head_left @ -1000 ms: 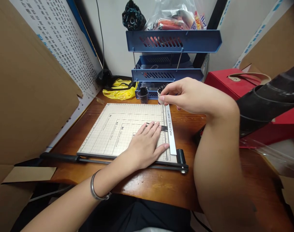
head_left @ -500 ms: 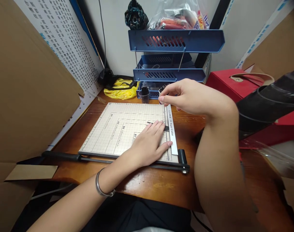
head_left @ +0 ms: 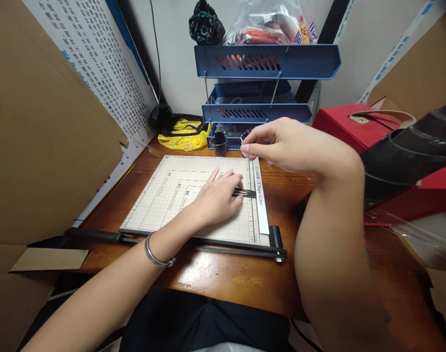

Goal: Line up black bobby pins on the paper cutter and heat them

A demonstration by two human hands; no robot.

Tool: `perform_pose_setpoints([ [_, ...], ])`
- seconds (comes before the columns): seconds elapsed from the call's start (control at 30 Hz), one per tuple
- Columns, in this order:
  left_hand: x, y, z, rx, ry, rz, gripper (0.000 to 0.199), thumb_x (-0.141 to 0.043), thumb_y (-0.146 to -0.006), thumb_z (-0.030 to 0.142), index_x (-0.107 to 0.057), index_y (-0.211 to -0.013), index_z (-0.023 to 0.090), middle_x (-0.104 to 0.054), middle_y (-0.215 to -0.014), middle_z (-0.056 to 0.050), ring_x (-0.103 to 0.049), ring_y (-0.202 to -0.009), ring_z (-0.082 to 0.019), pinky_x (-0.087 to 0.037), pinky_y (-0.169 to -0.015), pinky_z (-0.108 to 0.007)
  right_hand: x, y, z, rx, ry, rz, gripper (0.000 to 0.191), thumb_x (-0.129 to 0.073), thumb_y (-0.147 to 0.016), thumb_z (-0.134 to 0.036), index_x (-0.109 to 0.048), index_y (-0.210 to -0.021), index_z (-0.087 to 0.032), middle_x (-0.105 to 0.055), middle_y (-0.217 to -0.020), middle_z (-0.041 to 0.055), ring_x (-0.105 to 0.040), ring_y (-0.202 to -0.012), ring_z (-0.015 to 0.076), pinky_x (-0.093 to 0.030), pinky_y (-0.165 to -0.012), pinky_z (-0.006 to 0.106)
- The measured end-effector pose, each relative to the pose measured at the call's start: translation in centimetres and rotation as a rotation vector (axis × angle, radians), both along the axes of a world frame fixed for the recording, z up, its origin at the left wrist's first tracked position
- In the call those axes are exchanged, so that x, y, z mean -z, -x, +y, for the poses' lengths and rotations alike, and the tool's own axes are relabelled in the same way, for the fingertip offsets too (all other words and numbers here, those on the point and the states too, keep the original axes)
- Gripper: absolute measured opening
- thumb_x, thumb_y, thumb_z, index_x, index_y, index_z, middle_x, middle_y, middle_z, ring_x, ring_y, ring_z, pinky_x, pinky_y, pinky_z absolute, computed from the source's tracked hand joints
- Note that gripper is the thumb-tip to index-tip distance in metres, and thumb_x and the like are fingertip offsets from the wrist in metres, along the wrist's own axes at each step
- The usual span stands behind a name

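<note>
My left hand is on the gridded board of the paper cutter. Its thumb and index finger close from both sides around the left part of a few thin black strips. The strips' right ends lie against the white edge rail. My right hand hangs bent at the wrist over the board's far right corner. Its thumb and fingers are pinched together in front of a small white cup with black thin pieces in it. What lies between those fingertips is hidden.
A clear cup of black thin pieces stands behind the board. Blue stacked trays rise at the back, with a yellow bag to their left. The cutter's handle extends along the near side. A red box and black tube are at right.
My left hand has drawn back to the left, from lying flat over the strips to curling its thumb and fingers about them. More of the strips shows. My right hand has hardly moved.
</note>
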State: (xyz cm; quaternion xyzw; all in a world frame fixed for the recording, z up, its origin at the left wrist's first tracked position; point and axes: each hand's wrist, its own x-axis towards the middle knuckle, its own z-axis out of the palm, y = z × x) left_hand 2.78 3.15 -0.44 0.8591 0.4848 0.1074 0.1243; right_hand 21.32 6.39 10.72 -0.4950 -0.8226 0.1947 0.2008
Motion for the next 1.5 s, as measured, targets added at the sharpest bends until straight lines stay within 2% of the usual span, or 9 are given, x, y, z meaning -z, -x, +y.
perform_pose_setpoints([
  [0.2,0.0,-0.2,-0.4,0.010,-0.010,-0.018,0.018,-0.051,-0.102,0.028,-0.062,-0.114,0.020,-0.063,-0.148,-0.009,-0.045,-0.151,-0.030,-0.018,-0.132,-0.059,-0.1,0.1,-0.1,-0.005,0.011,-0.001,0.024,-0.065,-0.091,-0.043,-0.080,-0.094,-0.025,-0.077,-0.093,0.0041,-0.068,-0.089,0.0238,-0.050,-0.082,0.036],
  [0.33,0.1,-0.2,-1.7,0.009,-0.013,0.002,0.037,-0.049,-0.104,0.038,-0.057,-0.133,0.017,-0.053,-0.159,-0.013,-0.042,-0.153,-0.031,-0.020,-0.132,-0.055,-0.1,0.1,-0.1,0.000,0.016,0.002,0.023,-0.065,-0.091,-0.043,-0.080,-0.094,-0.025,-0.077,-0.092,0.0039,-0.069,-0.088,0.0235,-0.050,-0.082,0.036],
  [0.43,0.6,-0.3,-3.1,0.028,0.002,0.052,0.056,-0.039,-0.108,0.045,-0.043,-0.153,0.011,-0.039,-0.167,-0.017,-0.029,-0.159,-0.031,-0.019,-0.132,-0.052,-0.1,0.1,-0.1,0.008,0.013,0.000,0.023,-0.066,-0.091,-0.042,-0.080,-0.094,-0.025,-0.076,-0.089,0.0039,-0.069,-0.088,0.0233,-0.050,-0.082,0.035],
  [0.5,1.0,-0.5,-3.7,0.047,0.023,0.083,0.066,-0.033,-0.109,0.050,-0.034,-0.159,0.007,-0.030,-0.170,-0.019,-0.022,-0.161,-0.030,-0.017,-0.133,-0.050,-0.1,0.2,-0.2,0.005,0.007,-0.005,0.023,-0.065,-0.092,-0.042,-0.080,-0.094,-0.025,-0.076,-0.088,0.0039,-0.069,-0.087,0.0232,-0.050,-0.082,0.035],
  [0.73,1.5,-0.7,-4.1,0.083,0.047,0.135,0.078,-0.025,-0.109,0.057,-0.026,-0.163,0.001,-0.019,-0.173,-0.021,-0.014,-0.163,-0.030,-0.013,-0.133,-0.046,-0.1,0.7,-0.2,-0.011,0.007,-0.030,0.022,-0.064,-0.093,-0.039,-0.080,-0.096,-0.024,-0.075,-0.087,0.0034,-0.069,-0.086,0.0227,-0.050,-0.082,0.035],
  [0.97,1.4,-1.0,-4.2,0.089,0.016,0.150,0.077,-0.024,-0.109,0.055,-0.028,-0.161,-0.001,-0.022,-0.172,-0.022,-0.015,-0.162,-0.030,-0.014,-0.133,-0.046,0.2,2.0,-1.5,0.023,-0.041,-0.035,0.018,-0.065,-0.089,-0.034,-0.080,-0.092,-0.025,-0.074,-0.091,0.0041,-0.066,-0.088,0.0237,-0.050,-0.082,0.036],
  [1.13,1.0,-1.1,-3.9,0.116,0.040,0.181,0.079,-0.027,-0.108,0.054,-0.026,-0.161,-0.004,-0.020,-0.171,-0.025,-0.015,-0.162,-0.033,-0.015,-0.133,-0.048,2.4,2.3,-3.2,0.084,-0.071,-0.045,0.017,-0.061,-0.087,-0.029,-0.078,-0.089,-0.023,-0.068,-0.078,0.0028,-0.062,-0.077,0.0205,-0.047,-0.076,0.034],
  [1.33,0.1,-0.9,-3.6,0.155,0.095,0.266,0.078,-0.029,-0.109,0.051,-0.022,-0.163,-0.005,-0.013,-0.172,-0.024,-0.009,-0.162,-0.034,-0.013,-0.133,-0.048,6.9,0.5,-3.9,0.151,0.121,-0.122,0.028,-0.059,-0.084,-0.027,-0.073,-0.107,-0.023,-0.058,-0.070,-0.0010,-0.053,-0.067,0.0173,-0.038,-0.066,0.030],
  [1.5,-0.1,-1.1,-3.6,0.170,0.094,0.320,0.077,-0.028,-0.110,0.049,-0.018,-0.163,-0.006,-0.012,-0.172,-0.024,-0.009,-0.162,-0.034,-0.014,-0.133,-0.047,8.9,0.2,-4.2,0.229,0.151,-0.186,0.036,-0.057,-0.079,-0.024,-0.069,-0.113,-0.024,-0.057,-0.073,-0.0014,-0.051,-0.067,0.0171,-0.034,-0.066,0.030],
])
